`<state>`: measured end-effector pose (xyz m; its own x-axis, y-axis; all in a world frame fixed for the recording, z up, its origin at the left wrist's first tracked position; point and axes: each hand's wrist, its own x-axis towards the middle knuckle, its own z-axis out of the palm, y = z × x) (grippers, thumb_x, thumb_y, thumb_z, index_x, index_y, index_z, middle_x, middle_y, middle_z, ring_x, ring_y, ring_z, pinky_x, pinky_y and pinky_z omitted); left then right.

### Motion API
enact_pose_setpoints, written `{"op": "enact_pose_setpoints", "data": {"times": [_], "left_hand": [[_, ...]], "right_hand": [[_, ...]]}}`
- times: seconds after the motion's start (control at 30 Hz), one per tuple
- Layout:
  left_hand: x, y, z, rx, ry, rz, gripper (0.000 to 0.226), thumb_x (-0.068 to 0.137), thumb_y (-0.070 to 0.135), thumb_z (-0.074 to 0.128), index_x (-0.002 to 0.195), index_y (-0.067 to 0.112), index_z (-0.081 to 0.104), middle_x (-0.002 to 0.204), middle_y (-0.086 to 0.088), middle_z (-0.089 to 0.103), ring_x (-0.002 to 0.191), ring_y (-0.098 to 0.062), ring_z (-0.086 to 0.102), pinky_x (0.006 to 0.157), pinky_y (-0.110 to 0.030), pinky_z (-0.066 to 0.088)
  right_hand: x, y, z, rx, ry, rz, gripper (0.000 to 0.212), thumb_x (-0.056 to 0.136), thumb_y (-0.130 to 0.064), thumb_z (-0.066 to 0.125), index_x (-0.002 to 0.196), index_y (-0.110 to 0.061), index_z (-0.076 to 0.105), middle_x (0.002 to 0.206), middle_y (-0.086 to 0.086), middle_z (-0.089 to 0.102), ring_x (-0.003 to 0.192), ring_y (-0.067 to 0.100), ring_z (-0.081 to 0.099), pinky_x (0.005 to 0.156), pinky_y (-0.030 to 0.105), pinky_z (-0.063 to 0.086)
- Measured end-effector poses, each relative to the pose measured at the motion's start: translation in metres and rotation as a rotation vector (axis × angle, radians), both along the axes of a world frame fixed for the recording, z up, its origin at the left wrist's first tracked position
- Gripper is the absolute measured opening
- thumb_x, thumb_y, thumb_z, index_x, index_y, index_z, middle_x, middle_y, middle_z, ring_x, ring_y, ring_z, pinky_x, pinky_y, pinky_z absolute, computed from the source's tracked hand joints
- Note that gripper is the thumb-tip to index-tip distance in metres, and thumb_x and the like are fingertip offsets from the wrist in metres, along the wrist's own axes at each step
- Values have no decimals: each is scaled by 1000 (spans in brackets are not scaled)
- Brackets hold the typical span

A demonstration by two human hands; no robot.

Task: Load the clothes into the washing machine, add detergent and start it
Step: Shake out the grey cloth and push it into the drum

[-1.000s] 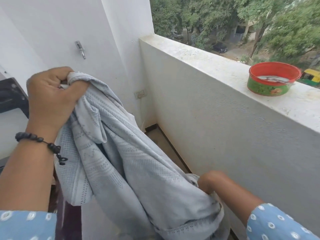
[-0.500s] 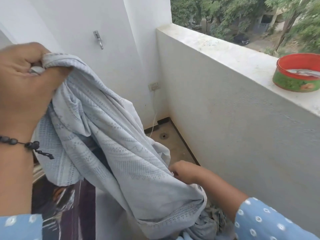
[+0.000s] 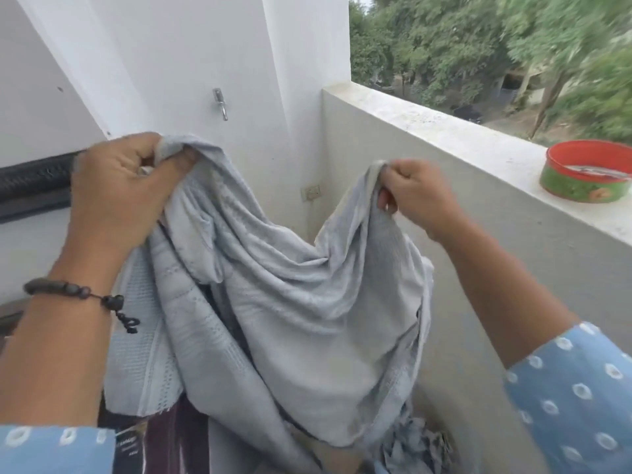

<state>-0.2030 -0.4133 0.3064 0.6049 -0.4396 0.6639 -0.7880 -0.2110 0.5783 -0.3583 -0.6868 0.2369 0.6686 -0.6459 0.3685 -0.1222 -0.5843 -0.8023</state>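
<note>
From the head camera, the person's left hand (image 3: 116, 193) was raised at the left of the scene, its fingers and thumb curled tight round a bunched edge of a pale grey-blue woven cloth garment with a fine knitted pattern (image 3: 273, 302). The right hand (image 3: 415, 196) was up at about the same height, further to the right, pinching another gathered edge of the same garment between thumb and curled fingers. Between the two hands the cloth sagged in a deep fold and hung down in front of the person, its lower folds reaching the bottom of the picture. Just beneath its hanging hem, near the bottom right, lay a crumpled heap of blue-grey laundry (image 3: 415, 446); what held the heap could not be told. A dark beaded bracelet (image 3: 78, 292) circled the left wrist, and light blue sleeves with white ring dots (image 3: 578, 401) covered both forearms at the near edge. Behind the garment rose a white plastered wall (image 3: 164, 63) with a small metal hook (image 3: 220, 102) fixed to it, and lower down a white wall socket (image 3: 311, 192). Along the right ran a pale concrete balcony parapet (image 3: 444, 138), and on its top, at the far right, stood a round red-rimmed green tin (image 3: 588, 176). Green trees (image 3: 478, 46) filled the far background beyond the parapet.
</note>
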Motion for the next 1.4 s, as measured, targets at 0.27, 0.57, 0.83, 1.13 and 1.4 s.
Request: {"op": "enact_pose_setpoints", "data": {"times": [0.27, 0.57, 0.83, 1.13, 1.4], "left_hand": [[-7, -18, -3, 106, 61, -115, 64, 73, 64, 62, 86, 2, 68, 97, -21, 65, 88, -32, 62, 79, -43, 50], [20, -2, 9, 57, 183, -149, 32, 92, 42, 61, 77, 14, 53, 67, -2, 52, 62, -19, 45, 55, -32, 33], [43, 3, 7, 27, 215, -174, 12, 91, 29, 55, 90, 25, 66, 77, 2, 62, 71, -18, 54, 60, -30, 41], [-11, -9, 0, 375, 153, -707, 44, 72, 64, 66, 107, 38, 68, 95, 10, 74, 90, -6, 68, 82, -33, 51], [-4, 11, 3, 210, 13, -673, 34, 77, 57, 61, 99, 32, 71, 82, -23, 68, 71, -32, 65, 68, -40, 52]], "right_hand": [[3, 44, 51, -245, 8, -78, 38, 98, -23, 39, 66, -5, 51, 65, 12, 58, 60, 27, 55, 59, 34, 41], [-20, 45, 111, -272, -326, -330, 35, 95, -23, 38, 65, -8, 48, 65, 14, 59, 64, 37, 61, 65, 56, 53], [-19, 62, 55, -172, 119, -400, 35, 98, -17, 43, 66, -5, 52, 76, 20, 61, 75, 33, 55, 66, 38, 43], [9, 162, 106, -470, -73, -141, 43, 82, -18, 58, 51, -16, 28, 50, 0, 23, 48, 12, 22, 51, 34, 23], [-18, 140, 37, 320, 261, 452, 51, 80, -53, 65, 117, -18, 56, 115, 8, 67, 103, 20, 64, 84, 38, 47]]}}
